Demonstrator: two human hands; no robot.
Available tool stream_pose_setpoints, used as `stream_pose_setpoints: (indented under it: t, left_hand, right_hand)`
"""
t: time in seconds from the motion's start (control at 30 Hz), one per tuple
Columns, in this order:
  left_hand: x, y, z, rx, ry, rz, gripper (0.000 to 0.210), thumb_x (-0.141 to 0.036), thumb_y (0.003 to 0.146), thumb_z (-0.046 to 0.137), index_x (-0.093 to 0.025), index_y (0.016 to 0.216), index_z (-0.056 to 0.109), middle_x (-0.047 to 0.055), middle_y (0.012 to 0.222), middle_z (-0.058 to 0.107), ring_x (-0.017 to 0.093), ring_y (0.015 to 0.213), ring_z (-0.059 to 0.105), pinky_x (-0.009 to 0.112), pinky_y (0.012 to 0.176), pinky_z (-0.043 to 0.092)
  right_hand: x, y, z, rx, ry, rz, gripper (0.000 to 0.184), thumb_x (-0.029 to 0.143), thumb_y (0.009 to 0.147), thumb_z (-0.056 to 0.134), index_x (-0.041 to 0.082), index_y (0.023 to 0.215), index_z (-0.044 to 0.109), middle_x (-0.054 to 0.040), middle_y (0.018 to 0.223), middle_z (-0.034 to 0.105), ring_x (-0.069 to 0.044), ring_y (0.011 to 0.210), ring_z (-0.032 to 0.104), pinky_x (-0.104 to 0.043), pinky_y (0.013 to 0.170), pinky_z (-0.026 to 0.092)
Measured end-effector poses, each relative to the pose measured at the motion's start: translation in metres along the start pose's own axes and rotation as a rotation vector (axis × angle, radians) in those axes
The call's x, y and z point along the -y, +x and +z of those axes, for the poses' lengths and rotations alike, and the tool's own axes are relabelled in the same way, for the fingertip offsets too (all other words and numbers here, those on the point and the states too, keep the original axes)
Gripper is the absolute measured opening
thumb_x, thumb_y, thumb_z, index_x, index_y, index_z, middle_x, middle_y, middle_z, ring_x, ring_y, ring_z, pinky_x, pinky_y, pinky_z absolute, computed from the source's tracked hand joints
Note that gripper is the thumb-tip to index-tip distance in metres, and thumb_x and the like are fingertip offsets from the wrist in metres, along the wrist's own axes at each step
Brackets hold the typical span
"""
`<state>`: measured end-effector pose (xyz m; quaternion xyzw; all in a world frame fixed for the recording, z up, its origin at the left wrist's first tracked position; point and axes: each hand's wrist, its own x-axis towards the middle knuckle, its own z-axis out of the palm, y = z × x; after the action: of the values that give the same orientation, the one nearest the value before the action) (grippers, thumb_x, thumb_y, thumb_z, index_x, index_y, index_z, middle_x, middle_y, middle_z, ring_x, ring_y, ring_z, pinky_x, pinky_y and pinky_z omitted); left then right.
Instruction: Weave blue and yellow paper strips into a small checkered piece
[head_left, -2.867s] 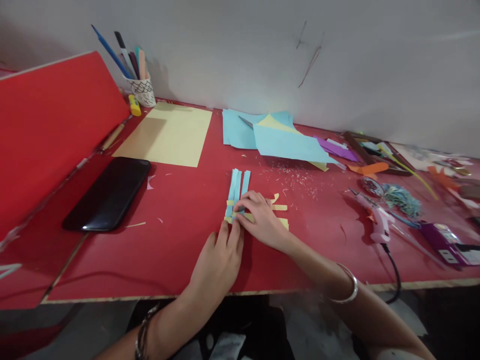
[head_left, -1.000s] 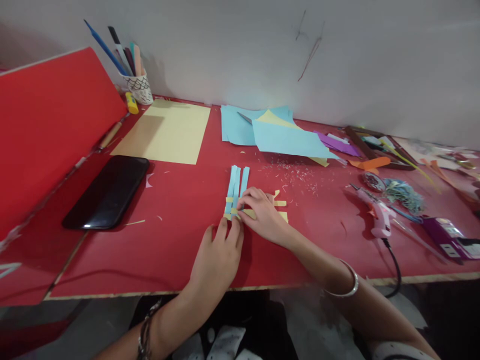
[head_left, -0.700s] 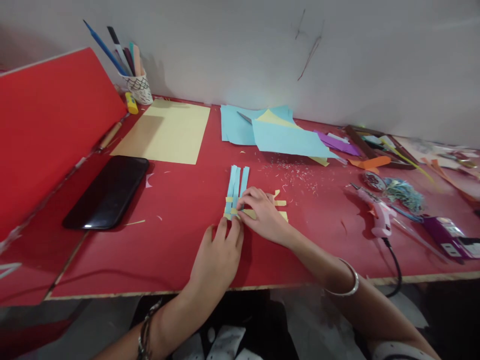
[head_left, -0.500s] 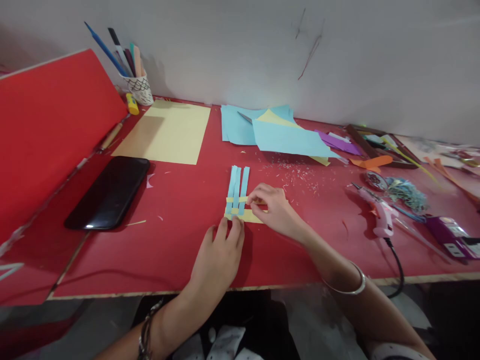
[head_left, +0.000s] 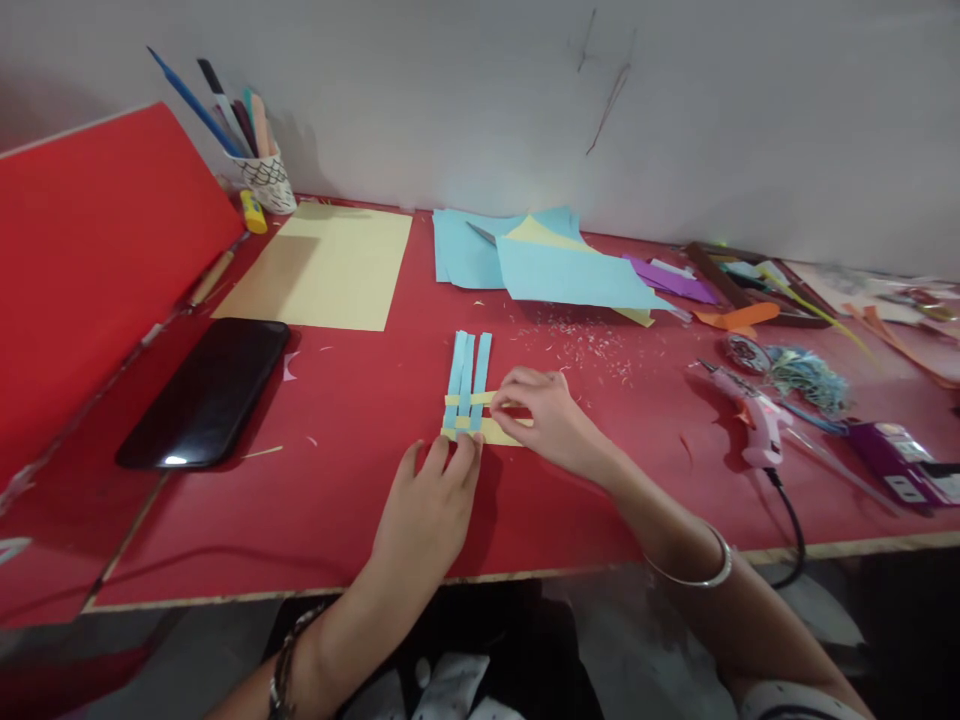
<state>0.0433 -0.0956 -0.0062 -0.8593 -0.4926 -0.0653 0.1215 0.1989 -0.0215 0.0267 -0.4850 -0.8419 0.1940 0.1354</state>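
Several light-blue paper strips [head_left: 483, 362] lie upright on the red table, crossed by narrow yellow strips. My right hand [head_left: 553, 422] is closed in a pinch at the right end of the upper yellow paper strip [head_left: 482, 398], which passes across the blue ones. Below it, a wider yellow piece [head_left: 501, 432] extends right beneath the right hand's fingers. My left hand [head_left: 429, 510] rests with its fingers apart, fingertips touching the lower ends of the blue strips. Those lower ends are partly hidden under the fingertips.
A black phone [head_left: 206, 395] and a yellow sheet [head_left: 322, 265] lie to the left. Blue sheets [head_left: 574, 275] with scissors partly showing are at the back. Paper scraps, a pink glue gun [head_left: 763, 435] and its cable are on the right. A pen cup [head_left: 268, 185] stands back left.
The whole view has shifted slightly. My right hand stays pinched at the upper yellow strip's end, and my left hand still rests on the lower ends.
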Motion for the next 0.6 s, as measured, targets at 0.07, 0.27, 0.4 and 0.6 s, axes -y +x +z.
stream_pose_setpoints:
  t: [0.07, 0.27, 0.4, 0.6]
  left_hand:
    - [0.0019, 0.0013, -0.0012, -0.008, -0.022, -0.013, 0.043, -0.002, 0.076, 0.039, -0.011, 0.114, 0.055, 0.008, 0.100, 0.062, 0.020, 0.086, 0.055, 0.035, 0.075, 0.047]
    - [0.0003, 0.0053, -0.0045, -0.042, -0.079, -0.109, 0.035, -0.009, 0.079, 0.041, -0.015, 0.109, 0.059, 0.007, 0.106, 0.062, 0.020, 0.086, 0.056, 0.036, 0.082, 0.045]
    - [-0.0012, 0.0052, -0.0037, -0.044, -0.097, -0.133, 0.036, -0.010, 0.078, 0.042, -0.016, 0.109, 0.059, 0.008, 0.114, 0.059, 0.021, 0.086, 0.056, 0.035, 0.073, 0.048]
    - [-0.0008, 0.0050, -0.0039, -0.025, -0.127, -0.145, 0.036, -0.010, 0.078, 0.042, -0.016, 0.109, 0.059, 0.009, 0.113, 0.060, 0.022, 0.089, 0.057, 0.035, 0.072, 0.049]
  right_hand:
    - [-0.0028, 0.0014, 0.0027, -0.095, -0.013, -0.006, 0.010, 0.019, 0.081, 0.047, 0.019, 0.084, 0.055, -0.0034, 0.090, 0.056, -0.016, 0.086, 0.051, -0.032, 0.077, 0.031]
    - [-0.0051, 0.0052, 0.0101, -0.014, -0.062, 0.013, 0.013, 0.021, 0.078, 0.053, 0.019, 0.091, 0.057, -0.0049, 0.093, 0.056, -0.019, 0.089, 0.050, -0.032, 0.077, 0.035]
    - [-0.0036, 0.0059, 0.0097, 0.011, -0.118, -0.024, 0.014, 0.016, 0.078, 0.052, 0.018, 0.090, 0.060, -0.0052, 0.091, 0.057, -0.018, 0.086, 0.051, -0.031, 0.074, 0.037]
    - [-0.0055, 0.0049, 0.0092, 0.021, -0.117, -0.058, 0.016, 0.015, 0.080, 0.048, 0.016, 0.090, 0.061, -0.0063, 0.090, 0.058, -0.017, 0.085, 0.052, -0.030, 0.072, 0.039]
